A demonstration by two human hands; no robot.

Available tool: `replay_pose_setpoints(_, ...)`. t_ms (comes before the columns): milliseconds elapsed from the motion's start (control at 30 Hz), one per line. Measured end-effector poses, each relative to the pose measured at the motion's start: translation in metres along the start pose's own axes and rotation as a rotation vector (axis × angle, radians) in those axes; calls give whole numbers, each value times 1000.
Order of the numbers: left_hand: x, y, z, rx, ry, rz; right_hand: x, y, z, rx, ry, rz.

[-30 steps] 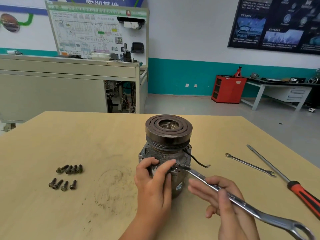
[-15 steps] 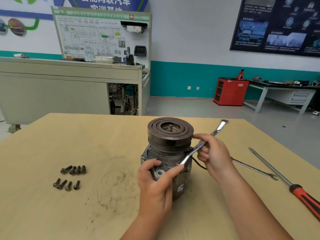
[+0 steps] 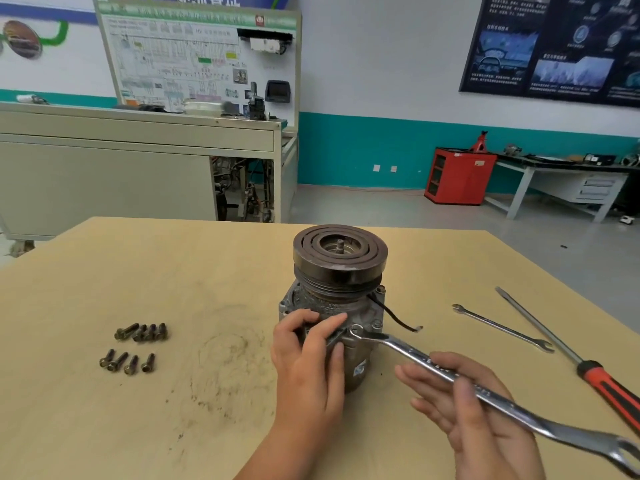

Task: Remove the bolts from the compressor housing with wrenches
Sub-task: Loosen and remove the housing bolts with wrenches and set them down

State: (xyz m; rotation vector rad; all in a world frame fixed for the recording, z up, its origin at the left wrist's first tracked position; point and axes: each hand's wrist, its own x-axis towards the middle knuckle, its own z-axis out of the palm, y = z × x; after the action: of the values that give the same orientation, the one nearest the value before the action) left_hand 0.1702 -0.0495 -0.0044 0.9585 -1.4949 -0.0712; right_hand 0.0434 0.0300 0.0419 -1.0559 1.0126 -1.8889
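Near the middle of the worktop (image 3: 207, 271) the compressor (image 3: 337, 303) stands upright, its grooved pulley on top. The left hand (image 3: 308, 362) grips the housing's front, fingers (image 3: 332, 322) curled over the flange. Just beside those fingertips sits the head of a long wrench (image 3: 450, 374), its shank running toward the near right corner. The right hand (image 3: 467, 414) holds it, thumb pressed on top, fingers beneath. Loose bolts (image 3: 135, 348) lie in two rows toward the left edge. A thin spanner (image 3: 502, 328) and a red-handled screwdriver (image 3: 606, 391) lie toward the right edge.
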Motion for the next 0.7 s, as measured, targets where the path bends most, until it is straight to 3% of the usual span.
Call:
replay_pose_setpoints(533, 2, 0, 0, -7, 29, 29, 31, -1, -12, -179, -176, -175)
replay_pose_setpoints(600, 2, -1, 1, -3, 35, 26, 32, -3, -11, -181, -201, -170)
replay_pose_setpoints(700, 2, -1, 2, -10, 47, 47, 46, 1, -13, -36, -207, -17)
